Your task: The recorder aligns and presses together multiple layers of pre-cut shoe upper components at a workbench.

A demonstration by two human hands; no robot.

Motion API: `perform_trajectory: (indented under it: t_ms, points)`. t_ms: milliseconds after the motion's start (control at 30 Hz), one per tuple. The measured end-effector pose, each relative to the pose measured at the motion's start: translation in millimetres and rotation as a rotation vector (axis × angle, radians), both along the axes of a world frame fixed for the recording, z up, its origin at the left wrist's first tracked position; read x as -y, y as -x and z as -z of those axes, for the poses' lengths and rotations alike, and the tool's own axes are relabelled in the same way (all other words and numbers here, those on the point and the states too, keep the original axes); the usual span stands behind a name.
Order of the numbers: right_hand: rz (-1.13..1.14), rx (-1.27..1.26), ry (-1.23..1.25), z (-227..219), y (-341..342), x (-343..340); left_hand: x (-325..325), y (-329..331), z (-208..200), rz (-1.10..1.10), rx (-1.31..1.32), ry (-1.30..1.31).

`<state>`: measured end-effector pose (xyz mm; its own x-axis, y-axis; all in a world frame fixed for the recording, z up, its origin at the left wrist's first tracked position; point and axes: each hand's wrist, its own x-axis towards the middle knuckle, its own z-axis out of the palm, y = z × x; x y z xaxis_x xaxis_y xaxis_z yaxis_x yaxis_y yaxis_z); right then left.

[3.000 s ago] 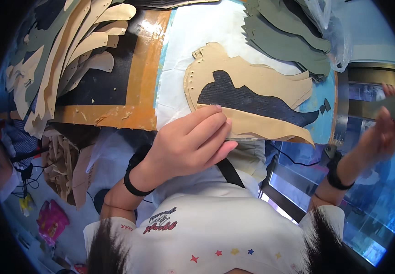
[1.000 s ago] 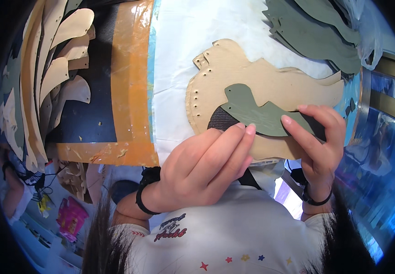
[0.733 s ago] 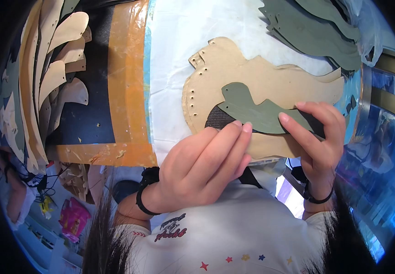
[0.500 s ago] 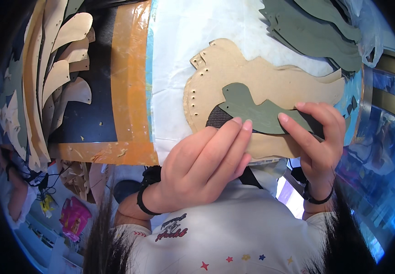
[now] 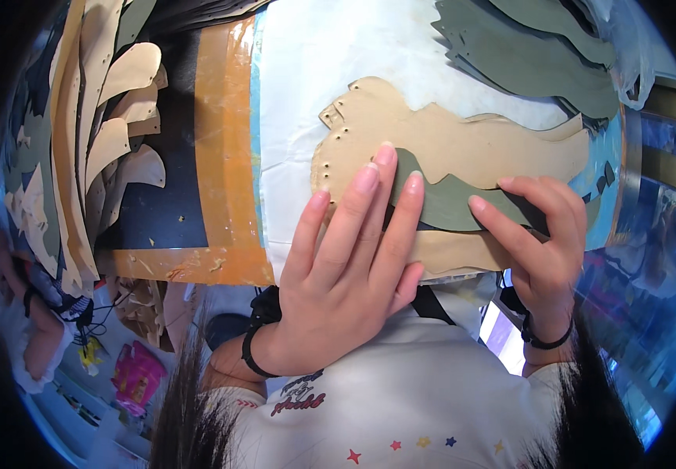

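Observation:
A green, curved, leather-like cut piece (image 5: pixel 451 205) lies over a stack of beige cut pieces (image 5: pixel 400 117), which have small punched holes along their left edge. Part of a black piece (image 5: pixel 537 221) shows beneath the green one at its right end. My left hand (image 5: pixel 353 242) lies flat with fingers stretched and spread, pressing on the green piece's left part and hiding it. At the right end, my right hand (image 5: pixel 545 223) is curled, its thumb and a finger gripping the green piece and the black one under it.
Dark green cut pieces (image 5: pixel 525 66) are piled at the far right beside a clear plastic bag (image 5: pixel 631 55). On the left, beige pieces (image 5: pixel 111 117) hang over a dark surface (image 5: pixel 158 215) edged with brown tape (image 5: pixel 224 141). White sheeting (image 5: pixel 299 94) covers the middle. Small dark scraps (image 5: pixel 605 178) lie right.
My left hand has moved up and left and its fingers have spread flat over the green piece's left part. My right hand stays almost in place.

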<state>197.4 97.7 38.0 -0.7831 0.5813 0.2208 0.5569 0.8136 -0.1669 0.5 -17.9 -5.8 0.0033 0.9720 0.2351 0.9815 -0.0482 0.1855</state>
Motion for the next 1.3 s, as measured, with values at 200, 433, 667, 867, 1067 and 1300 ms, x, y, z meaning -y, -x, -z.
perform_trajectory:
  t_ms: [200,433,667,867,1067,1300]
  points:
    - [-0.028,-0.072,0.007,6,0,-3,0,0,4,0.195,-0.080,-0.146]
    - [-0.004,-0.152,0.066,5,-7,-6,-7,8,3,0.305,0.157,-0.045]
    - [0.006,-0.177,0.104,4,-17,-9,-7,5,0,0.299,0.109,-0.028]
    - [0.009,-0.220,0.111,11,-15,-9,-6,-12,-8,0.272,-0.188,-0.152]
    - [-0.060,-0.239,0.056,21,-21,-16,-32,-13,-16,0.479,0.214,0.007]
    - [-0.065,-0.280,-0.029,29,-21,-17,-34,-8,-15,0.526,0.394,0.098]
